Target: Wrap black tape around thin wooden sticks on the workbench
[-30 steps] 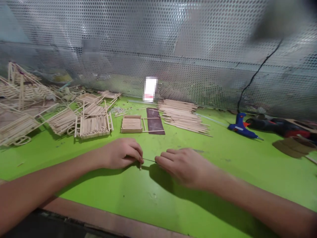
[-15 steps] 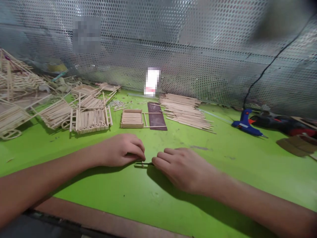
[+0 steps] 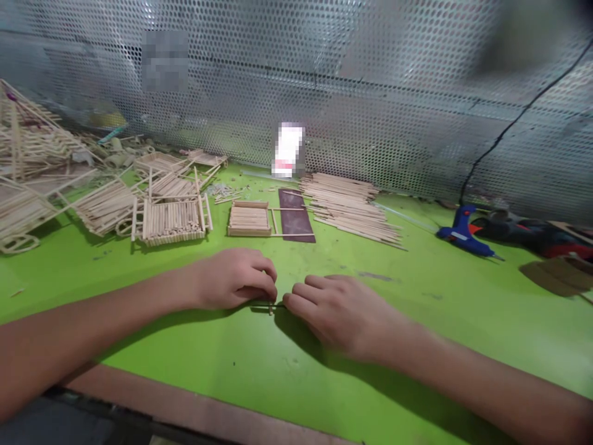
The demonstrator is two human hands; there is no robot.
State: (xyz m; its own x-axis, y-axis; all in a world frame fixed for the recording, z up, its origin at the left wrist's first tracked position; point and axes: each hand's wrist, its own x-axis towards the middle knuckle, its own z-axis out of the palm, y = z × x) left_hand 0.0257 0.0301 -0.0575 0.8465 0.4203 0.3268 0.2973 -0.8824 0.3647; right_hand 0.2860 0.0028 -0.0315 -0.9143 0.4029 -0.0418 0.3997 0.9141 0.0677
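My left hand [image 3: 234, 278] rests on the green table [image 3: 194, 352], fingers curled and pinched on a short thin wooden stick [image 3: 270, 307] at its fingertips. My right hand [image 3: 340, 312] lies palm down just to the right, fingers bent, its fingertips pressed on a thin dark piece that meets the stick; what it is I cannot make out. The two hands almost touch at the stick.
Behind the hands lie a small stick panel [image 3: 249, 219], a dark sanding sheet [image 3: 295, 222], a pile of long sticks [image 3: 349, 207] and several stick frames [image 3: 171, 219] at left. A blue glue gun [image 3: 461, 233] lies at right. A perforated metal screen [image 3: 370, 93] closes the back.
The hands have drawn closer together, so the gap between their fingertips has shrunk. The view has shifted slightly; the objects on the table have stayed put.
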